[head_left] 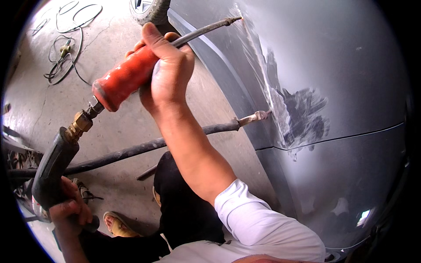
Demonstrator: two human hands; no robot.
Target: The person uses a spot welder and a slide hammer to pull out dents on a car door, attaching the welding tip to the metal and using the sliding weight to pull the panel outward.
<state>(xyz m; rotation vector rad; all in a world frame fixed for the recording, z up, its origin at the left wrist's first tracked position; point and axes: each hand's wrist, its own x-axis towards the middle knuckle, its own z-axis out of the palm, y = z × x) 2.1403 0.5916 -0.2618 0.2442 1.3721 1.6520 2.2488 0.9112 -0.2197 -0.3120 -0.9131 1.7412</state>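
- Surface/rm: a gray car panel (351,52) curves up to the right of the R-hand grip, w/ a pale scuffed streak and a dark smeary patch (307,116) lower down. Concrete floor (116,122) spreads below and left of the grip.
- Count: 1 red-handled tool (125,76), 1 brass fitting (80,125), 1 dark bar (131,151) crossing below the grip, its pale end at the streak; 1 wheel (151,15) just above; black cord (80,44) coiled upper left, w/ 1 connector (66,49); 2 sandals (118,228) below, 1 mostly hidden.
- R hand (169,74): wrapped firmly round the red handle, thumb laid along it. Steel rod (206,31) juts up and right, tip at the streak, seemingly touching.
- L hand (72,210): fingers curled round the black rear handle (50,166), low and left of the R-hand grip, approx. at the tool's far end; underside hidden.
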